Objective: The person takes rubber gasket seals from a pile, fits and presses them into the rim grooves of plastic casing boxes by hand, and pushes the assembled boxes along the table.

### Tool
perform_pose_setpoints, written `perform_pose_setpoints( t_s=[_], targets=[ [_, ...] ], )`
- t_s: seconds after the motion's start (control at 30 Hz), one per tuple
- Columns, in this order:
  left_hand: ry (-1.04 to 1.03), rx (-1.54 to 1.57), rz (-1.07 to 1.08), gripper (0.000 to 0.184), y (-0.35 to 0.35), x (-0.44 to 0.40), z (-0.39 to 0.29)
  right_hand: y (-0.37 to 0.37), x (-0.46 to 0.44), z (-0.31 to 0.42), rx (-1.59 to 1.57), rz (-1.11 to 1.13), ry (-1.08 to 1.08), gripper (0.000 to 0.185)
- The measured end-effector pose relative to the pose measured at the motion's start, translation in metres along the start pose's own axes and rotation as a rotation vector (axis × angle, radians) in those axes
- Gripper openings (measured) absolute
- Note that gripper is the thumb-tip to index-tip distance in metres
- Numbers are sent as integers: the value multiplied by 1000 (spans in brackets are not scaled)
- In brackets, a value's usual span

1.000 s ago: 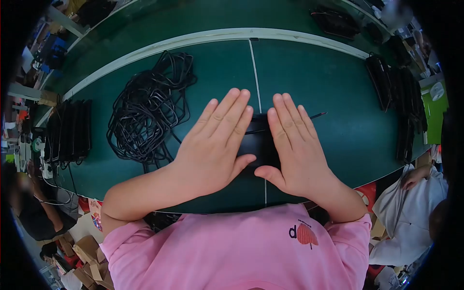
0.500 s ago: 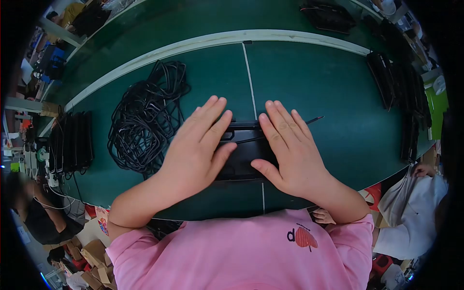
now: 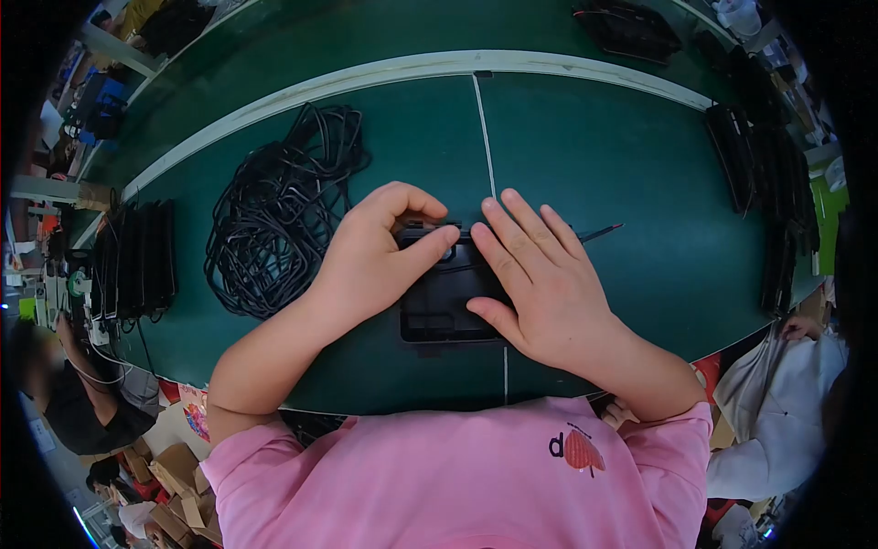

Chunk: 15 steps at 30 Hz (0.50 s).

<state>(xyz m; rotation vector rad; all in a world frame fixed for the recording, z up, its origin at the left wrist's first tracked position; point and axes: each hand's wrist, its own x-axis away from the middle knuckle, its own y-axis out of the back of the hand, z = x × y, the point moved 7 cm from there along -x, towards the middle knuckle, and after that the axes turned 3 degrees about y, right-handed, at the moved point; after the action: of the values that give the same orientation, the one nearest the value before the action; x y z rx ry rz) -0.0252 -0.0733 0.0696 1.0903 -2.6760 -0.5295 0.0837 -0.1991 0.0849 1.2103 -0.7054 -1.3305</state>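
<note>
A shallow black plastic box [image 3: 448, 311] lies on the green table in front of me. My left hand [image 3: 380, 252] is at its far left corner, fingers curled at the far rim and thumb over the inside, pinching the edge. A small bluish round part shows just under the thumb; I cannot make out what it is. My right hand [image 3: 544, 288] lies flat over the box's right side, fingers stretched out and pointing away. From beneath that hand a thin black cable [image 3: 599, 232] with a reddish tip sticks out to the right.
A tangled heap of black cable [image 3: 274, 220] lies left of the box. Stacks of black cases stand at the table's left end [image 3: 137, 261] and right end [image 3: 745, 169]. Another black case [image 3: 626, 29] lies beyond the white rail [image 3: 412, 64]. People sit at both sides.
My left hand has gone from lying flat to curled, with fingers and thumb at the box's far rim. My right hand has shifted slightly left and stays flat. More of the box shows.
</note>
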Motion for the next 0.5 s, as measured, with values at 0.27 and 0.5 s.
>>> perform_pose_setpoints(
  t_s=[0.27, 0.5],
  targets=[
    [259, 60, 167, 27, -17, -11, 21, -4, 0, -1, -33, 32, -9, 66],
    [242, 171, 157, 19, 2, -13, 18, 25, 7, -9, 46, -45, -86, 73]
  ],
)
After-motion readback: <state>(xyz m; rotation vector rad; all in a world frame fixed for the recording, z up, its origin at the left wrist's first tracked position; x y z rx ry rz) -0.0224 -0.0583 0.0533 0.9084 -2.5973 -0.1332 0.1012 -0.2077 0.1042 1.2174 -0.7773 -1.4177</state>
